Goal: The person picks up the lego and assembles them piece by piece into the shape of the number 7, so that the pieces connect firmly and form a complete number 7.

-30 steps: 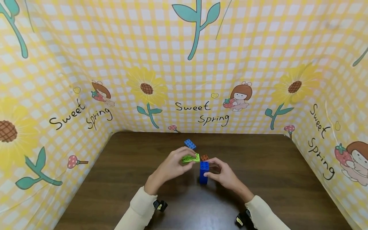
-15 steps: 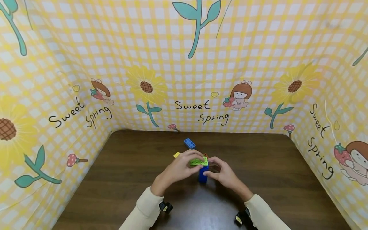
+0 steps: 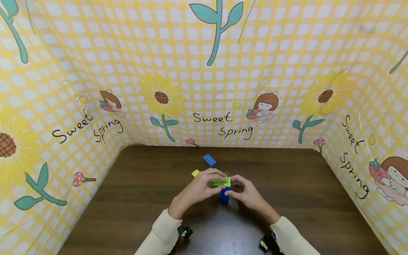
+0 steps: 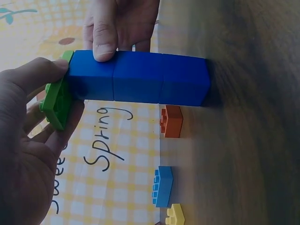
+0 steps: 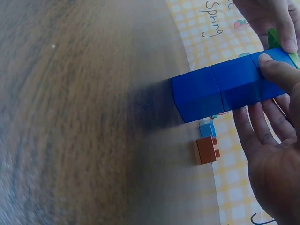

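Note:
A stack of three dark blue building blocks (image 4: 138,77) stands upright on the table. My right hand (image 3: 250,194) grips its upper part from the right, thumb on the near face and fingers behind, as the right wrist view (image 5: 276,154) shows. My left hand (image 3: 202,186) pinches a flat lime green building block (image 3: 220,182) between thumb and fingers. One end of the green block lies on the top of the blue stack; the other juts out to the left, its underside hollow in the left wrist view.
Behind the stack sits an orange block (image 4: 172,121). A light blue block (image 3: 209,160) lies farther back on the brown table (image 3: 280,170), and a yellow block (image 3: 195,173) is left of it, partly behind my left hand. Checked cloth (image 3: 204,88) walls the back and sides.
My left hand has carried the green block rightward onto the top of the blue stack, uncovering the yellow block. My right hand has kept its grip on the stack.

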The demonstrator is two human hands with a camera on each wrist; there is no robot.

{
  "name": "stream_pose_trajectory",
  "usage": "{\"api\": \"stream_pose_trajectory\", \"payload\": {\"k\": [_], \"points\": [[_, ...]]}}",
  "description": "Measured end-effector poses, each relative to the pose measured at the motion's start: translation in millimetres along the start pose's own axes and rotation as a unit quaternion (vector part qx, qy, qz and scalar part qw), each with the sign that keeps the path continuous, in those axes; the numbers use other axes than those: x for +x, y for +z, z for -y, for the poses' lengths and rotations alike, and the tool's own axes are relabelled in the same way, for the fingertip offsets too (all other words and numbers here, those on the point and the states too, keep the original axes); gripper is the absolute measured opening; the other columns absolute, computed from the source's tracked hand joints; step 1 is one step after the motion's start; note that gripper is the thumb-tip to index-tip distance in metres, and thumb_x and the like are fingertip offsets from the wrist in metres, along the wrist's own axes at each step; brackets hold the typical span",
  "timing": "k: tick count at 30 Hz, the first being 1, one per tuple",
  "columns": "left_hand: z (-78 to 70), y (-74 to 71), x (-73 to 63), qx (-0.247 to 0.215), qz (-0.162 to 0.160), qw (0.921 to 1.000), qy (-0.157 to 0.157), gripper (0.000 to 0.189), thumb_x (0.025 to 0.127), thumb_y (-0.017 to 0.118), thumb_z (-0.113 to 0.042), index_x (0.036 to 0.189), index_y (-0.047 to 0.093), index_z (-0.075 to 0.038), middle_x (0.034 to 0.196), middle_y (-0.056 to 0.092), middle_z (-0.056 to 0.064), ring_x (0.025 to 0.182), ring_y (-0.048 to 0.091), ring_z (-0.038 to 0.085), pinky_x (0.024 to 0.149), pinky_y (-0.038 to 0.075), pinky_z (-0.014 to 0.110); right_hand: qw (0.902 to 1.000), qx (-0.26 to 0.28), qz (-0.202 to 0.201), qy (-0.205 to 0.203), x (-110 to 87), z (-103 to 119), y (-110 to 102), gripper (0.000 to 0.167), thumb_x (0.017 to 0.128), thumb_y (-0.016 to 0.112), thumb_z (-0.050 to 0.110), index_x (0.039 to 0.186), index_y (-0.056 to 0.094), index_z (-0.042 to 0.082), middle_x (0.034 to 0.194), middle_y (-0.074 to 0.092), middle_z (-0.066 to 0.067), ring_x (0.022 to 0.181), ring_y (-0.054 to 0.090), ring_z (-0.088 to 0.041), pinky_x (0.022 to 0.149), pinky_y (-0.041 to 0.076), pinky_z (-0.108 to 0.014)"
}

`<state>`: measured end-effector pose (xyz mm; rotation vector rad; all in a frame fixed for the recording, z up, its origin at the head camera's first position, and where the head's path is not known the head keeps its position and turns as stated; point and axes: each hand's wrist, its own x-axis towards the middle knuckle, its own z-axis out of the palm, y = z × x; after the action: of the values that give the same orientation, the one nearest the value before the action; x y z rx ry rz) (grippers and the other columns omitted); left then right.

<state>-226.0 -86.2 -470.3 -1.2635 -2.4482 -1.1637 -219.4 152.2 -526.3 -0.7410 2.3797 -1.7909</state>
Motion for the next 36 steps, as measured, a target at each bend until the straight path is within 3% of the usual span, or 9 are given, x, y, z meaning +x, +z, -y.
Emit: {"api": "stream_pose_trajectory", "payload": {"k": [5, 12, 17, 24, 32, 36], "points": [[-1.8, 2.2, -0.2, -0.020, -0.004, 0.9997, -0.013, 0.016, 0.096, 0.079, -0.008, 0.112, 0.081, -0.008, 0.118, 0.074, 0.005, 0.109, 0.071, 0.020, 0.086, 0.062, 0.025, 1.0000, 0.008, 0.003, -0.002, -1.4, 0.3, 0.7, 0.038, 0.095, 0.081, 0.012, 0.129, 0.065, 0.007, 0.128, 0.071, -0.014, 0.120, 0.071, -0.024, 0.106, 0.056, -0.050], [-3.3, 6.0, -0.3, -0.062, -0.005, 0.9966, -0.054, 0.016, 0.096, 0.079, -0.007, 0.111, 0.082, -0.009, 0.120, 0.074, 0.006, 0.108, 0.072, 0.022, 0.079, 0.061, 0.022, 1.0000, 0.001, 0.000, -0.007, -2.8, -0.9, -0.7, 0.037, 0.096, 0.081, 0.013, 0.129, 0.066, 0.007, 0.127, 0.072, -0.013, 0.119, 0.072, -0.023, 0.106, 0.057, -0.049], [0.1, 9.0, -0.5, -0.074, -0.015, 0.9958, -0.052, 0.017, 0.095, 0.080, -0.006, 0.112, 0.082, -0.009, 0.120, 0.074, 0.007, 0.106, 0.072, 0.022, 0.073, 0.060, 0.021, 1.0000, 0.003, -0.003, -0.005, -3.2, -0.4, -0.7, 0.037, 0.095, 0.081, 0.012, 0.128, 0.066, 0.006, 0.126, 0.072, -0.013, 0.119, 0.072, -0.023, 0.106, 0.057, -0.048], [2.8, 9.6, -4.2, -0.087, -0.013, 0.9931, -0.078, 0.021, 0.097, 0.080, -0.012, 0.118, 0.082, -0.014, 0.124, 0.074, 0.006, 0.091, 0.064, 0.011, 0.062, 0.053, 0.022, 0.9999, 0.002, -0.005, -0.009, -2.8, -1.5, -0.5, 0.036, 0.096, 0.081, 0.011, 0.128, 0.066, 0.006, 0.127, 0.072, -0.014, 0.119, 0.072, -0.024, 0.106, 0.057, -0.048], [3.1, 11.5, -9.3, -0.071, -0.021, 0.9946, -0.073, 0.025, 0.098, 0.079, -0.011, 0.123, 0.079, -0.015, 0.125, 0.072, 0.003, 0.116, 0.069, 0.021, 0.096, 0.061, 0.033, 0.9998, 0.000, 0.000, -0.018, -0.5, -3.2, 1.0, 0.036, 0.096, 0.080, 0.011, 0.129, 0.065, 0.007, 0.127, 0.071, -0.013, 0.119, 0.071, -0.025, 0.105, 0.058, -0.040], [1.5, 13.7, -9.5, -0.031, -0.013, 0.9970, -0.070, 0.026, 0.101, 0.075, -0.013, 0.127, 0.073, -0.016, 0.128, 0.070, 0.001, 0.117, 0.067, 0.017, 0.099, 0.060, 0.035, 0.9998, -0.005, -0.003, -0.021, 0.0, -2.2, 0.8, 0.035, 0.096, 0.080, 0.010, 0.128, 0.066, 0.007, 0.125, 0.071, -0.013, 0.118, 0.072, -0.028, 0.105, 0.058, -0.042]]}}
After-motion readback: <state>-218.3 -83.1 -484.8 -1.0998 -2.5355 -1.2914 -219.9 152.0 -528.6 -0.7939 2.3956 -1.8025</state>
